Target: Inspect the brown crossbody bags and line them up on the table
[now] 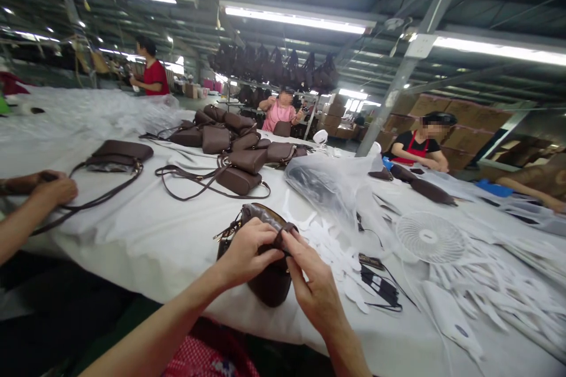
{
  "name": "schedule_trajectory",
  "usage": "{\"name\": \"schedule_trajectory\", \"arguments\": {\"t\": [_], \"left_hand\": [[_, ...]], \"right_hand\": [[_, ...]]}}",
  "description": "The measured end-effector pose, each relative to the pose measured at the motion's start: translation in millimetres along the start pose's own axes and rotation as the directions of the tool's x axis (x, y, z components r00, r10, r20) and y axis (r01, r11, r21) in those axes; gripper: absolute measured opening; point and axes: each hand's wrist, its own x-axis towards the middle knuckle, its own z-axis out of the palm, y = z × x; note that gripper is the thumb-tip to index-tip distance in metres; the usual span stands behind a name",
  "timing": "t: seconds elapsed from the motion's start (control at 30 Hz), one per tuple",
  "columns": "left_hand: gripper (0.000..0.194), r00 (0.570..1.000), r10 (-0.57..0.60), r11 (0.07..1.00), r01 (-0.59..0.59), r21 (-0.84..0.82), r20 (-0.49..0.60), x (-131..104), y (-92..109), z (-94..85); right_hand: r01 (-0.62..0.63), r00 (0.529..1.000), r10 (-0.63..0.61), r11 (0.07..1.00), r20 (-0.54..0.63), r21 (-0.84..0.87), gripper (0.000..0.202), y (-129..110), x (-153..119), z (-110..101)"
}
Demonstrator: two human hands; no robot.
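Observation:
A dark brown bag (270, 284) stands at the near edge of the white-covered table, its mouth facing up and a tassel or metal pieces at its left side. My left hand (253, 250) pinches a brown strap (285, 237) at the bag's top edge between thumb and fingers. From the right, my right hand (312, 268) grips the same strap, its fingertips close to those of my left hand. The inside of the bag is mostly hidden.
A pile of brown bags (216, 139) lies ahead. At left, another person's hands (55, 189) hold a strap near a bag (119, 153). Plastic wrap (327, 182), a white fan (428, 237), white strips (486, 283) and black tags (380, 285) lie right. Several people work beyond.

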Motion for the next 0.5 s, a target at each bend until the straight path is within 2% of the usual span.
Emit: {"name": "schedule_trajectory", "arguments": {"t": [0.1, 0.2, 0.3, 0.37, 0.43, 0.5], "left_hand": [[0.014, 0.997, -0.048, 0.984, 0.058, -0.170, 0.067, 6.9, -5.5, -5.9], [0.010, 0.989, -0.109, 0.980, 0.124, -0.155, 0.103, 12.2, -15.9, -16.1], [0.005, 0.996, -0.090, 0.994, 0.091, 0.061, -0.022, 19.5, -34.1, -23.0], [0.008, 0.993, -0.053, 0.989, 0.067, 0.134, -0.108, 24.5, -50.2, -23.5], [0.010, 0.986, -0.088, 0.992, 0.099, 0.074, -0.139, 27.9, -66.2, -21.4], [0.014, 0.975, -0.183, 0.983, 0.180, -0.030, -0.129, 29.0, -78.2, -18.5]], "right_hand": [[0.047, 0.999, -0.049, 0.986, -0.012, -0.159, 0.061, 0.9, -1.7, 14.7], [-0.009, 0.992, -0.029, 0.956, -0.124, -0.294, 0.068, 9.7, -9.6, 32.0], [-0.039, 0.964, -0.055, 0.937, -0.259, -0.347, 0.057, 16.1, -18.0, 46.7], [-0.044, 0.949, -0.065, 0.941, -0.310, -0.334, 0.046, 16.0, -22.5, 54.1], [-0.052, 0.937, -0.059, 0.951, -0.344, -0.305, 0.039, 13.6, -26.4, 60.0], [-0.099, 0.921, -0.011, 0.960, -0.388, -0.261, 0.036, 11.7, -30.0, 64.2]]}}
